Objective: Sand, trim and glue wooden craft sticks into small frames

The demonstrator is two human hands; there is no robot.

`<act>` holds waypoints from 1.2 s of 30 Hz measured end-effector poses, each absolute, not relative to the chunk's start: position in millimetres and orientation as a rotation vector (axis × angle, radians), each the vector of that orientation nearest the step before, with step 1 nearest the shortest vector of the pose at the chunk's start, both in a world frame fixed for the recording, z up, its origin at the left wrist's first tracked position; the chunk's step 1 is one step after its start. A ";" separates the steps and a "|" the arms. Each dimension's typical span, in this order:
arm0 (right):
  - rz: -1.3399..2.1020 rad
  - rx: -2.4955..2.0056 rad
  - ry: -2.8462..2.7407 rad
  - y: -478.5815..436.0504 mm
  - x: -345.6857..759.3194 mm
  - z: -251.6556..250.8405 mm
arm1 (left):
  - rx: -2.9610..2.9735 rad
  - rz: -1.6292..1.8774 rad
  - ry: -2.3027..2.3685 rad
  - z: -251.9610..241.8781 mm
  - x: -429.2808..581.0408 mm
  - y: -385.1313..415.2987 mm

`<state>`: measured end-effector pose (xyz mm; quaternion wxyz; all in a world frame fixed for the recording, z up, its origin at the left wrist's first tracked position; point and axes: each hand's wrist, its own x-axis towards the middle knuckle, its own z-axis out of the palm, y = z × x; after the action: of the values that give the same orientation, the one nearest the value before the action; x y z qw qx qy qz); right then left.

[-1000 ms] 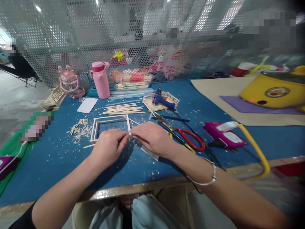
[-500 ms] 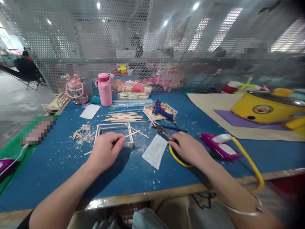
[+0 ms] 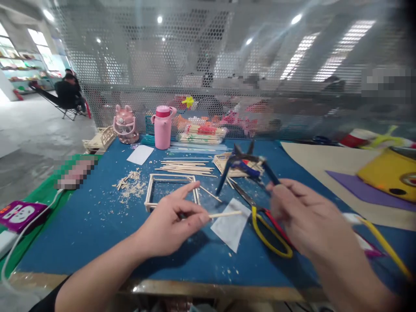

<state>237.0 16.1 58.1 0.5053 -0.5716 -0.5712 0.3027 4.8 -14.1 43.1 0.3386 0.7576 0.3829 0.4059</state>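
Note:
In my left hand a thin wooden stick is pinched between thumb and fingertips, pointing right, with the index finger raised. A rectangular frame of sticks lies just behind that hand. My right hand grips one handle of dark-blue-handled pliers, lifted above the table and blurred, handles spread. Below them, scissors with yellow and red handles lie on the blue table. A white paper piece is under the stick. A blue glue gun rests on a second stick frame, partly hidden by the pliers.
Loose sticks and wood scraps lie further back. A pink bottle, a clear pink jug and bagged sticks stand before a perforated metal screen. A yellow pot is at right. Someone sits far left.
My right hand has lifted the pliers off the table beside the scissors. My left hand, with the stick, has shifted right, its index finger now extended. The view has turned left.

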 end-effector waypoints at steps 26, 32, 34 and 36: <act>0.778 -1.252 -2.372 11.5 219.4 56.0 | 0.986 1.355 1.072 37.6 -5.8 8.3; 0.548 -1.141 -2.587 7.3 208.7 58.0 | 1.104 1.325 1.149 34.6 -2.2 4.9; 0.527 -1.119 -2.604 8.1 208.2 58.5 | 1.145 1.323 1.171 34.6 -2.8 4.3; 0.527 -1.130 -2.611 8.5 207.7 58.9 | 1.180 1.329 1.186 35.1 -3.6 3.7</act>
<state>207.7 8.5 58.9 0.1237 -0.3875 -0.8954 0.1809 -3.6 3.7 35.1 0.4817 0.4842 0.4864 0.5449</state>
